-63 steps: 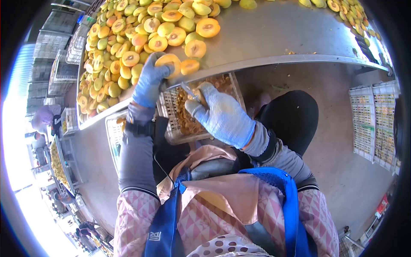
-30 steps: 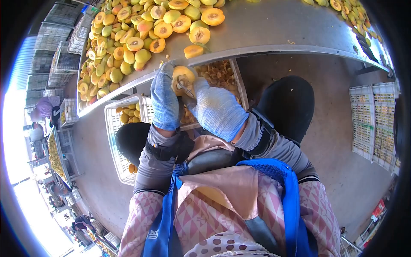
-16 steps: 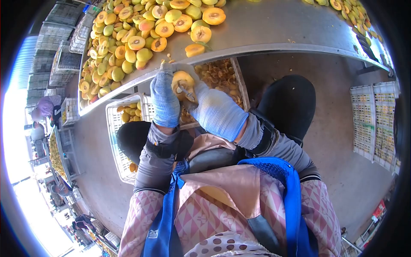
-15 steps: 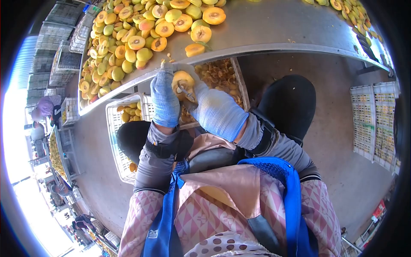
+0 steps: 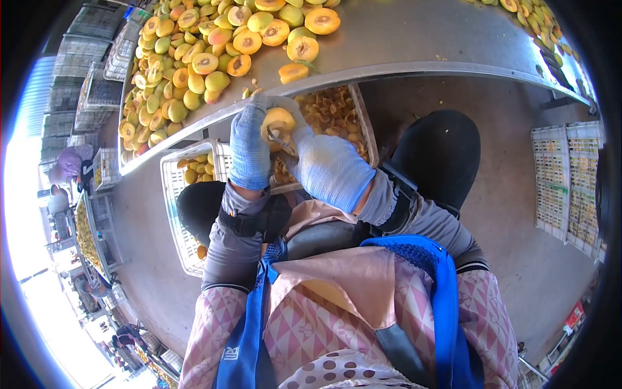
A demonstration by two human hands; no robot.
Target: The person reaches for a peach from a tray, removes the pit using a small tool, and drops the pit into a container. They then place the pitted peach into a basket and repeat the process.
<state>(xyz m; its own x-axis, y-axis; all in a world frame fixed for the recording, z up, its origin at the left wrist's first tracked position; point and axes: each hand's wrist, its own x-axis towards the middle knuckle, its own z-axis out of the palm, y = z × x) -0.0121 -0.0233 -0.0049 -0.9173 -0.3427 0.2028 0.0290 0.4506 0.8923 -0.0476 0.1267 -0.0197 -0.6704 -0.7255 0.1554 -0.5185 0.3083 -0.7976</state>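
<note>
Both hands wear pale blue knit gloves and meet over the crates below the table edge. My left hand (image 5: pixel 250 146) is closed round the left side of a halved yellow fruit (image 5: pixel 278 122), its cut face up. A small curved metal tool (image 5: pixel 281 141) lies against that fruit, held in my right hand (image 5: pixel 329 165), whose fingers are curled. Under the hands is a crate of small brown-orange pieces (image 5: pixel 330 113). To the left stands a white crate (image 5: pixel 173 214) with yellow fruit pieces.
Halved fruits (image 5: pixel 188 71) are heaped on the metal table (image 5: pixel 402 39), whose raised rim (image 5: pixel 453 67) runs across in front of me. Stacked crates (image 5: pixel 567 181) stand at the right, more crates (image 5: pixel 97 84) at the left. A person (image 5: pixel 70 163) is far left.
The metal tool has shifted slightly against the cut face of the fruit, and the right hand has turned a little. The left hand still holds the fruit in nearly the same place.
</note>
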